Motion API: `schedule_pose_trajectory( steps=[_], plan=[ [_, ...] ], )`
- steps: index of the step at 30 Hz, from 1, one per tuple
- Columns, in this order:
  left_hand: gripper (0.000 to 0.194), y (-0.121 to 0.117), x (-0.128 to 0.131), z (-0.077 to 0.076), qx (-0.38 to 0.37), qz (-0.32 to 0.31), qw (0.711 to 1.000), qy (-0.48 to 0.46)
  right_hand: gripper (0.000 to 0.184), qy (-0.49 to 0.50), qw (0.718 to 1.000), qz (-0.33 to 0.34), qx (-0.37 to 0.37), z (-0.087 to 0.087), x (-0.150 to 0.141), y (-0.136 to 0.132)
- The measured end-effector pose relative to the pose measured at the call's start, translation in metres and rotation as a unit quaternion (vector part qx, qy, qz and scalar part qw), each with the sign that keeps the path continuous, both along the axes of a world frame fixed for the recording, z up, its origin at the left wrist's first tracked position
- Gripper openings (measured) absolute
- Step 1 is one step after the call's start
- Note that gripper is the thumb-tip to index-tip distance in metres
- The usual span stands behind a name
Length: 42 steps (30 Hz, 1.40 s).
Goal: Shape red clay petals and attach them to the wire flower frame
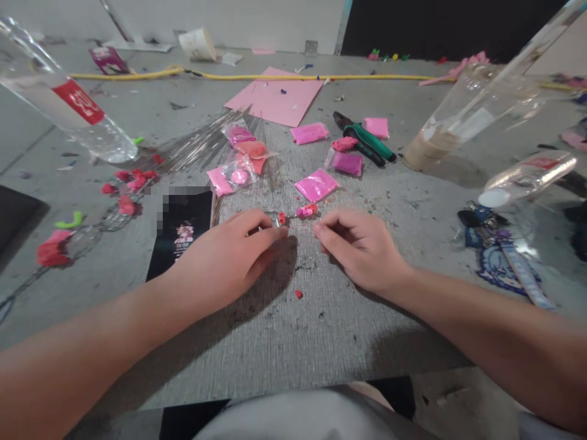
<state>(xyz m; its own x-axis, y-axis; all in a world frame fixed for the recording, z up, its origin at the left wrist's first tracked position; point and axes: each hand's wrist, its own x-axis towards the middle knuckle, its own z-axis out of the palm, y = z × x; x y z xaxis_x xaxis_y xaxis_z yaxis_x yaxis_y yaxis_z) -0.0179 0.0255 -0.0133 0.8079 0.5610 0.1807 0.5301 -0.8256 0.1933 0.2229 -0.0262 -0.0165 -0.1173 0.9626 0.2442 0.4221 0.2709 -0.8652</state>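
Note:
My left hand (238, 253) is closed with thumb and fingertips on a thin wire that carries small lumps of red and pink clay (306, 211). The wire runs from my left fingertips toward the right, just above the grey table. My right hand (362, 244) is pinched, its fingertips close to the clay end of the wire; what lies between them is too small to make out. Partly behind my left forearm is a dark phone (188, 223) with its screen lit. A tiny red clay bit (299, 294) lies on the table between my wrists.
Pink clay packets (316, 184) lie beyond my hands, beside green-handled pliers (367, 137). A bundle of wires (206, 143) fans out at left, near red clay pieces on twisted wire (54, 247). Bottles (87, 110), a clear cup (458, 116) and keychains (502, 256) flank the sides.

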Motion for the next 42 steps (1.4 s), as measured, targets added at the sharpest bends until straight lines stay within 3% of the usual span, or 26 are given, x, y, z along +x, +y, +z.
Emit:
schedule_pose_trajectory(
  steps=[7, 16, 20, 27, 37, 42],
  plan=[
    [0.033, -0.001, 0.003, -0.006, -0.029, 0.002, 0.999, -0.025, 0.025, -0.079, 0.996, 0.047, 0.013, -0.001, 0.0, 0.0],
    [0.019, 0.001, 0.004, -0.004, -0.025, -0.001, 0.998, -0.05, 0.026, -0.085, 0.995, 0.048, 0.018, -0.001, 0.0, 0.001],
    [0.02, 0.001, 0.005, -0.005, -0.035, -0.01, 0.999, -0.036, 0.026, -0.09, 0.995, 0.047, 0.019, -0.001, 0.0, 0.001],
    [0.023, 0.0, 0.008, -0.006, 0.01, -0.004, 0.999, -0.048, 0.024, -0.093, 0.994, 0.049, 0.019, -0.002, 0.001, 0.001],
    [0.027, -0.006, 0.011, -0.002, 0.045, 0.007, 0.999, 0.012, 0.024, -0.096, 0.994, 0.047, 0.015, -0.002, -0.001, 0.001],
    [0.023, -0.007, 0.011, -0.005, 0.016, 0.009, 1.0, -0.022, 0.024, -0.095, 0.994, 0.045, 0.017, -0.003, 0.0, 0.002]
  ],
)
